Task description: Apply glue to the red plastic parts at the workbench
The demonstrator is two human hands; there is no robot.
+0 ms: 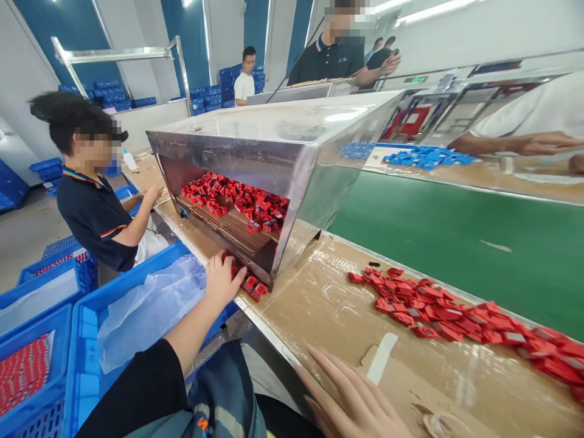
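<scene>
Sorting step: my left hand (pixel 221 280), fingers spread, touched red pieces (pixel 250 286) at frame centre; right hand (pixel 351 395) lay flat, empty; gathering judged next.

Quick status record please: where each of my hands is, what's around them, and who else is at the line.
left hand: at the mouth of the shiny steel tunnel box, touching small red plastic parts
right hand: flat, fingers spread, on the taped brown cardboard table cover
loose parts: long red pile right of the hand, apart from it
bin: blue plastic crate with clear bag liner below left hand
co-worker: person in dark shirt at the tunnel's far end
</scene>
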